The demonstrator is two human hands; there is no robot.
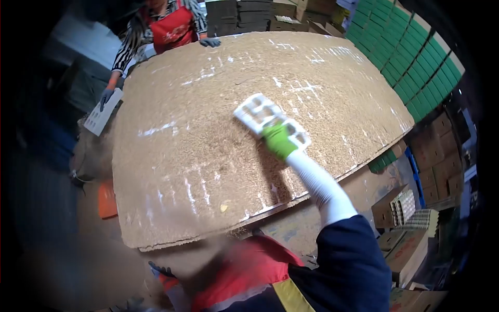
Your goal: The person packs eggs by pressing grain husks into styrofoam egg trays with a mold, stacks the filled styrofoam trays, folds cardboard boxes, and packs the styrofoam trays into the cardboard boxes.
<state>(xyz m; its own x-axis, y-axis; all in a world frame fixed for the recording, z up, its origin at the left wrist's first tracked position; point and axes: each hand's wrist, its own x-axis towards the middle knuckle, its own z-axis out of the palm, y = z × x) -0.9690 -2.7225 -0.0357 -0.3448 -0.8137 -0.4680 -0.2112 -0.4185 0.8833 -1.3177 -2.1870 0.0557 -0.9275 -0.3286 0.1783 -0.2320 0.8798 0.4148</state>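
My right hand (pixel 278 141), in a green glove with a white sleeve, grips the near side of a white tray with large openings (pixel 253 113). The tray is blurred and held above a broad tan, grainy surface (pixel 171 171) with white streaks; whether it touches is unclear. At the lower left, beside the red apron (pixel 234 270), a dark-gloved hand (pixel 162 270) with an orange cuff shows, seemingly my left hand. Its fingers are small and partly hidden. A small yellowish bit (pixel 224 208) lies near the front edge of the surface.
Across the surface, a person in a red apron (pixel 174 31) rests one gloved hand (pixel 210 42) on its edge and holds a white perforated panel (pixel 103 114) in the other. Green stacked boxes (pixel 400 57) stand at right. Cardboard boxes (pixel 410 249) and egg trays (pixel 403 205) lie lower right.
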